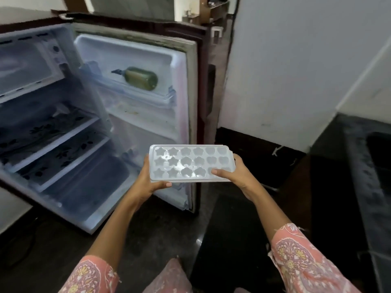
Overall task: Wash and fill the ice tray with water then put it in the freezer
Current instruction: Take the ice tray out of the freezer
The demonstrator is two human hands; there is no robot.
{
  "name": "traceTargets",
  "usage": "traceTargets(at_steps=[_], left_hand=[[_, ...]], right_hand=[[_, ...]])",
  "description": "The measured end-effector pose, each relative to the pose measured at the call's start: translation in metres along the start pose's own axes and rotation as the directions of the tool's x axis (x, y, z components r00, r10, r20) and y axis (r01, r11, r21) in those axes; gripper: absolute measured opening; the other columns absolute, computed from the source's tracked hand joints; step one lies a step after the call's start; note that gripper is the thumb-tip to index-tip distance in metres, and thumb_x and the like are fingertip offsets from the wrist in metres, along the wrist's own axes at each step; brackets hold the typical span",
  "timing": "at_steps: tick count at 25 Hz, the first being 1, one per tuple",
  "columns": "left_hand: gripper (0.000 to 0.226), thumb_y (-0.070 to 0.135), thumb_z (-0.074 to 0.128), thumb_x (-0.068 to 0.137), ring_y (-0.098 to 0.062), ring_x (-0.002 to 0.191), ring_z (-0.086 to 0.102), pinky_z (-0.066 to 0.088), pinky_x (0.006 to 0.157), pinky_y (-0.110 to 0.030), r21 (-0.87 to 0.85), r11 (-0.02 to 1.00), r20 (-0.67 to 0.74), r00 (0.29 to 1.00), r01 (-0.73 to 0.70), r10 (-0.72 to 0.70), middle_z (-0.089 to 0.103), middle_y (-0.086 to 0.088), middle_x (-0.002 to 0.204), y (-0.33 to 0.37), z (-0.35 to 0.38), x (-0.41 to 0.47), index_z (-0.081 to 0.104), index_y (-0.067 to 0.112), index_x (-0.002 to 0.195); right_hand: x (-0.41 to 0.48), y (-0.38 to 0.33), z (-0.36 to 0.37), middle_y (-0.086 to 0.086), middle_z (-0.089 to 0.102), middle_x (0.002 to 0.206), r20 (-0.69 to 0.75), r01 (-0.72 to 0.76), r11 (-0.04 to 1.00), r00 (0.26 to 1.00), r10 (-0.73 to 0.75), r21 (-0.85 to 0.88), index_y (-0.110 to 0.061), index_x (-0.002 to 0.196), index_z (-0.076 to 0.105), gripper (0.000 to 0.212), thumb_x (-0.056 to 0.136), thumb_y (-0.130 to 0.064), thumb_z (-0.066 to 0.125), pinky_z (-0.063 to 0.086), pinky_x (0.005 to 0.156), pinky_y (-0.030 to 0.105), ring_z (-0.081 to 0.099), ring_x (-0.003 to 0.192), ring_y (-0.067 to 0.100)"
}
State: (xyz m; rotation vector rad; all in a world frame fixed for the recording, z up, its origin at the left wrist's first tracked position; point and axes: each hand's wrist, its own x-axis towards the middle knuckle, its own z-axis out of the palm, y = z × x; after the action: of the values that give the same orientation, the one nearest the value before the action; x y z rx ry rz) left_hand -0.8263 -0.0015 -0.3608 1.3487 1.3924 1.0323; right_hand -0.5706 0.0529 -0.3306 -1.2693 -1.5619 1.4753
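Note:
A white plastic ice tray with star- and flower-shaped cups is held level in front of the open fridge. My left hand grips its left end, thumb on the near rim. At the right end, my right hand holds it with the thumb over the top near corner. The freezer compartment sits at the top left inside the fridge, and its front looks open. Whether the cups hold water cannot be told.
The small fridge stands open, its door swung to the right with a green bottle lying in the upper door rack. Patterned shelves fill the interior. A dark counter runs along the right, beside a white wall.

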Motion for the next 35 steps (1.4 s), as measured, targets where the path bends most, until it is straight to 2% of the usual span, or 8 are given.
traceTargets(at_steps=[3,8,11,15,19,23,26,35], left_hand=[[0.105,0.035,0.079,0.051,0.015,0.103,0.054,0.046,0.076,-0.006,0.019,1.000,0.103,0.995,-0.004,0.002,0.049,0.014,0.125,0.009,0.029,0.026,0.024,0.020,0.139],[0.101,0.031,0.081,0.053,0.019,0.102,0.052,0.043,0.075,-0.001,0.008,0.998,0.297,0.953,-0.059,0.053,0.048,0.016,0.124,0.022,0.085,0.073,0.025,0.026,0.137],[0.102,0.040,0.079,0.049,0.014,0.108,0.052,0.044,0.078,-0.004,-0.001,0.997,0.413,0.908,-0.082,0.075,0.049,0.015,0.126,0.031,0.122,0.108,0.026,0.030,0.136],[0.105,0.040,0.080,0.050,0.008,0.115,0.050,0.044,0.084,-0.007,-0.016,0.992,0.553,0.825,-0.128,0.116,0.048,0.013,0.130,0.043,0.172,0.155,0.026,0.028,0.139],[0.107,0.041,0.080,0.049,0.007,0.114,0.051,0.045,0.081,-0.007,-0.045,0.986,0.684,0.714,-0.160,0.147,0.048,0.014,0.129,0.056,0.225,0.205,0.026,0.026,0.140],[0.105,0.040,0.081,0.048,0.006,0.112,0.053,0.047,0.085,-0.012,-0.060,0.985,0.787,0.599,-0.164,0.148,0.051,0.014,0.127,0.075,0.270,0.247,0.030,0.030,0.139],[0.102,0.037,0.080,0.049,0.009,0.108,0.055,0.046,0.077,-0.006,-0.092,0.980,0.846,0.505,-0.175,0.169,0.053,0.014,0.125,0.091,0.303,0.271,0.031,0.030,0.138],[0.104,0.038,0.084,0.052,-0.004,0.121,0.051,0.046,0.093,-0.024,-0.111,0.972,0.947,0.275,-0.205,0.166,0.049,0.009,0.135,0.108,0.411,0.320,0.030,0.030,0.141]], right_hand=[[-0.013,0.016,-0.033,-0.015,0.055,0.097,-0.142,-0.024,1.000,0.990,0.027,0.018,-0.029,0.095,0.045,0.043,0.074,-0.005,0.075,0.047,0.067,0.007,0.060,0.083,-0.011],[-0.032,0.038,-0.086,-0.007,0.057,0.118,-0.337,-0.086,0.996,0.938,0.087,0.019,-0.021,0.123,0.043,0.074,0.062,-0.027,0.086,0.049,0.094,0.030,0.057,0.109,0.009],[-0.045,0.042,-0.115,-0.016,0.053,0.109,-0.472,-0.131,0.989,0.869,0.149,0.072,-0.026,0.117,0.039,0.064,0.070,-0.020,0.081,0.046,0.083,0.018,0.054,0.100,0.002],[-0.057,0.053,-0.149,-0.007,0.052,0.116,-0.637,-0.162,0.974,0.737,0.226,0.158,-0.021,0.128,0.037,0.062,0.078,-0.021,0.074,0.045,0.081,0.019,0.052,0.107,0.010],[-0.059,0.063,-0.180,-0.005,0.053,0.117,-0.795,-0.159,0.956,0.531,0.293,0.246,-0.018,0.130,0.041,0.044,0.090,-0.021,0.059,0.040,0.083,0.022,0.051,0.101,0.009],[-0.058,0.067,-0.204,-0.002,0.052,0.124,-0.872,-0.138,0.928,0.320,0.372,0.345,-0.019,0.137,0.038,0.047,0.093,-0.027,0.053,0.039,0.086,0.025,0.051,0.106,0.013],[-0.060,0.069,-0.217,-0.001,0.053,0.126,-0.898,-0.118,0.919,0.198,0.392,0.375,-0.020,0.139,0.036,0.050,0.092,-0.029,0.054,0.041,0.084,0.026,0.053,0.109,0.015],[-0.075,0.077,-0.268,-0.002,0.053,0.123,-0.896,-0.058,0.894,-0.042,0.442,0.444,-0.022,0.137,0.037,0.047,0.093,-0.030,0.052,0.044,0.087,0.029,0.054,0.109,0.017]])
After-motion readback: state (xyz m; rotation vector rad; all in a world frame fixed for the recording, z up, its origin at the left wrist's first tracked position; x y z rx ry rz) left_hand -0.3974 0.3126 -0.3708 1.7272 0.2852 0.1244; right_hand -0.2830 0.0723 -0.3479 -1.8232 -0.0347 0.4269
